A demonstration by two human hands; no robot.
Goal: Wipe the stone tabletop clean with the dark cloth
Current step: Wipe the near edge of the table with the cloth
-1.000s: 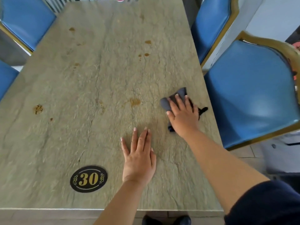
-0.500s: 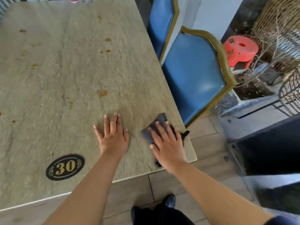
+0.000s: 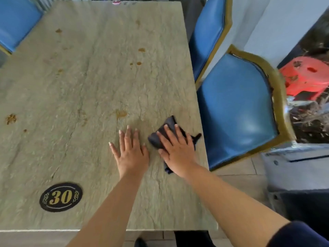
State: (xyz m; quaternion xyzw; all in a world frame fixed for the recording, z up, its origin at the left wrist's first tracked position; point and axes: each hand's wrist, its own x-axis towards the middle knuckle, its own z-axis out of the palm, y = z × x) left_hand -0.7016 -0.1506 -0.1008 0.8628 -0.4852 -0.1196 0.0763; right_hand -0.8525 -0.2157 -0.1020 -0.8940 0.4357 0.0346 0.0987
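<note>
At the far left, a blue chair (image 3: 15, 22) shows at the top corner, beside the stone desk (image 3: 89, 90). The desk fills most of the view, its grey-green surface marked with brown stains: a crumbly one (image 3: 11, 118) near the left edge, a small one (image 3: 58, 30) further up, and a smear (image 3: 121, 114) just beyond the hands. A dark oval plaque reading "30" (image 3: 61, 196) sits near the front edge on the left.

The left arm reaches in from the bottom, bare to the wrist, angled up and slightly right. The left hand (image 3: 130, 150) lies palm down and flat on the desk, fingers straight and a little spread, thumb splayed out to the left. It holds nothing.

Just to its right, close but apart, the right hand (image 3: 175, 150) lies palm down on the dark cloth (image 3: 161, 133). Its fingers are straight and lightly spread, pressing the cloth against the stone rather than gripping it. The right forearm runs in from the lower right corner, where a dark blue sleeve (image 3: 300, 234) covers the upper arm. The cloth is bunched under the palm near the desk's right edge, with folds showing past the fingertips, a thin tail sticking out to the right and another bit below the wrist.

Right of the desk stand two blue chairs with gold trim, the nearer one (image 3: 238, 111) next to the desk edge, the other (image 3: 208, 32) behind it. A red plastic stool (image 3: 306, 77) is at the far right.
</note>
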